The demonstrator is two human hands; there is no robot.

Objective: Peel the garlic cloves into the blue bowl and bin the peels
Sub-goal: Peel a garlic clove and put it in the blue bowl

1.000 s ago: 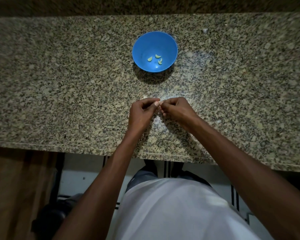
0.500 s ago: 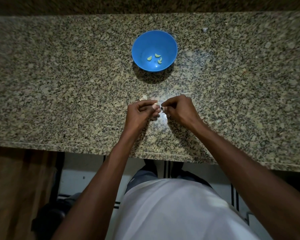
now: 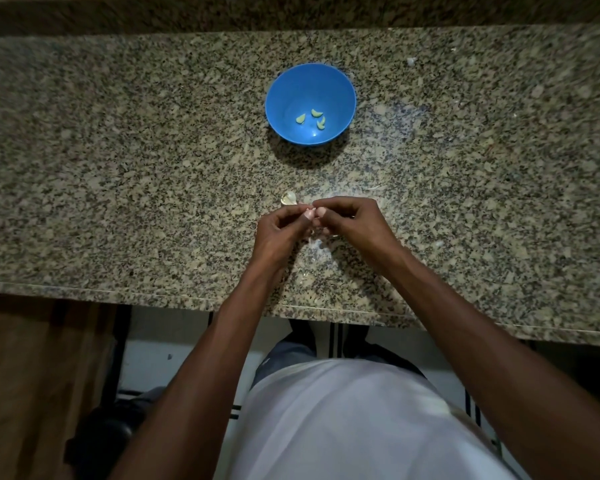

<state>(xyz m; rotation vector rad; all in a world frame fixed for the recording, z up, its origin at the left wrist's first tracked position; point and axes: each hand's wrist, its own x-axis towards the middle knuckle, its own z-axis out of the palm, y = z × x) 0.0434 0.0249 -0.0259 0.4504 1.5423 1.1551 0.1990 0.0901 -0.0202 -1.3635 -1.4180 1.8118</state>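
Both hands, left hand [image 3: 280,231] and right hand [image 3: 352,221], pinch one garlic clove [image 3: 309,213] between meeting fingertips, with the blue bowl [image 3: 310,104] straight ahead.

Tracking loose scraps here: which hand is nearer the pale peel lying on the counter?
Left. The left hand sits just below the pale peel; the right hand lies farther off to its right.
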